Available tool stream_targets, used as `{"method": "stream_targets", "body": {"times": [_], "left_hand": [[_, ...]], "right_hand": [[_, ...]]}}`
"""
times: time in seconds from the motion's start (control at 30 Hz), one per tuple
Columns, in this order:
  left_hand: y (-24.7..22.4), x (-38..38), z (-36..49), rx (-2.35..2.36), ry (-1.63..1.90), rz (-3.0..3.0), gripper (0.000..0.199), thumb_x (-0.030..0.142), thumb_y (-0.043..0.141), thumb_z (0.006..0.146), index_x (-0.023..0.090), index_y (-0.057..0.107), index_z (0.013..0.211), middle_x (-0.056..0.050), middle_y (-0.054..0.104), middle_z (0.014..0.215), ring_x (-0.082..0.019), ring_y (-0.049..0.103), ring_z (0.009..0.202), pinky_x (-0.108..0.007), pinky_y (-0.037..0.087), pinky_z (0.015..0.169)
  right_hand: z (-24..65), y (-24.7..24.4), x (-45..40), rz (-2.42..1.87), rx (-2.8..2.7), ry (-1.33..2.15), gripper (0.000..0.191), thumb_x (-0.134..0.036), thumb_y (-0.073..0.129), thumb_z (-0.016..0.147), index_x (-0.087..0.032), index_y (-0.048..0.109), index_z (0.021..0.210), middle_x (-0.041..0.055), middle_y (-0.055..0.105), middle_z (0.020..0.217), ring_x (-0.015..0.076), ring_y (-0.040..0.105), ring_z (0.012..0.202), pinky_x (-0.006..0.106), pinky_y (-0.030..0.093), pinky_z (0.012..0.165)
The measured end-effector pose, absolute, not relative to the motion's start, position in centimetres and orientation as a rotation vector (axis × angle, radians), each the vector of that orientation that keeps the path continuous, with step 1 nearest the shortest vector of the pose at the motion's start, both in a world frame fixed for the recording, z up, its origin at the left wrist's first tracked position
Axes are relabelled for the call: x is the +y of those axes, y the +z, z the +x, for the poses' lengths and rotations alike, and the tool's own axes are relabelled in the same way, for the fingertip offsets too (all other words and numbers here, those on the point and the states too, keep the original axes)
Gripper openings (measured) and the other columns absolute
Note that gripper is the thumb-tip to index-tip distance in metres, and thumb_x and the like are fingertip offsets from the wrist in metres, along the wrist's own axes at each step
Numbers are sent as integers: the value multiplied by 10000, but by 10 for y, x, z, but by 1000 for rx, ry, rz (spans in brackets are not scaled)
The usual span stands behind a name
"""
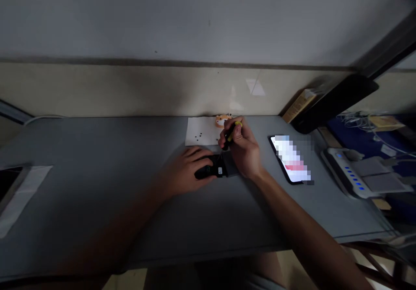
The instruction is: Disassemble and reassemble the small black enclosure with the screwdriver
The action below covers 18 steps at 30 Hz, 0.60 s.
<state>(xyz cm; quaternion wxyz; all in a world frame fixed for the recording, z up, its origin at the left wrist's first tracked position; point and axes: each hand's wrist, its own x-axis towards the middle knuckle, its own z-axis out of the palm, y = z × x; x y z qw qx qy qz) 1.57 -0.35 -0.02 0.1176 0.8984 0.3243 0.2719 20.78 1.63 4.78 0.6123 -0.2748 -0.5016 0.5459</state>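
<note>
My left hand (191, 171) grips the left part of a small black device (220, 165), its fingers over the top and thumb along the near side. The device lies on the grey table, and a pale label shows on it. My right hand (242, 149) is closed round a screwdriver (231, 136) with a yellow and black handle. Its thin shaft points down to the device; whether the tip sits in a screw, I cannot make out. Under the right hand is a flat dark grey piece (231, 166), touching or joined to the device.
Behind my hands lies a sheet of white paper (191, 125) with several tiny dark pieces and an orange-and-white object (222, 121). To the right are a lit phone (290, 160), a power strip (352, 175) with blue lights, and a long black object (336, 101) against the wall.
</note>
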Motion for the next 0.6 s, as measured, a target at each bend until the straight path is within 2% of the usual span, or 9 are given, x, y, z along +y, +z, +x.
{"method": "stream_targets", "body": {"times": [0.13, 0.23, 0.37, 0.47, 0.53, 0.6], "left_hand": [[0, -4, 16, 985, 764, 2636, 115, 338, 720, 939, 248, 721, 1009, -43, 738, 1229, -257, 633, 1168, -417, 536, 1006], [-3, -4, 16, 993, 769, 2623, 127, 358, 723, 937, 255, 728, 1012, -41, 741, 1217, -258, 636, 1163, -424, 534, 1012], [-7, -2, 16, 997, 788, 2595, 133, 348, 735, 924, 258, 731, 1022, -44, 737, 1231, -267, 625, 1186, -441, 526, 1028], [-6, -2, 15, 986, 775, 2599, 150, 342, 734, 924, 254, 730, 1045, -49, 737, 1232, -266, 629, 1183, -442, 525, 1040], [-4, -2, 15, 979, 787, 2608, 165, 349, 725, 932, 248, 725, 1064, -55, 737, 1223, -267, 634, 1182, -441, 526, 1040], [-3, -2, 15, 967, 802, 2618, 161, 353, 717, 940, 243, 722, 1057, -59, 737, 1215, -266, 638, 1181, -436, 530, 1032]], "right_hand": [[213, 52, 19, -645, -1200, 1346, 386, -613, 700, 885, -239, 626, 946, -11, 559, 808, 133, 526, 636, 317, 451, 613], [213, 53, 18, -616, -1083, 1390, 422, -645, 697, 866, -273, 590, 1034, -30, 555, 755, 130, 452, 576, 307, 429, 555], [209, 51, 14, -548, -995, 1415, 398, -626, 674, 910, -280, 477, 914, -65, 489, 675, 101, 345, 512, 264, 348, 493], [205, 50, 14, -539, -1022, 1373, 416, -575, 718, 907, -262, 450, 851, -58, 512, 715, 92, 421, 547, 251, 383, 526], [203, 49, 16, -573, -1025, 1339, 416, -592, 708, 908, -253, 476, 841, -35, 536, 769, 105, 489, 607, 265, 430, 564], [202, 50, 18, -608, -1020, 1351, 424, -634, 659, 925, -246, 508, 848, -22, 532, 777, 113, 493, 621, 277, 443, 572]]}}
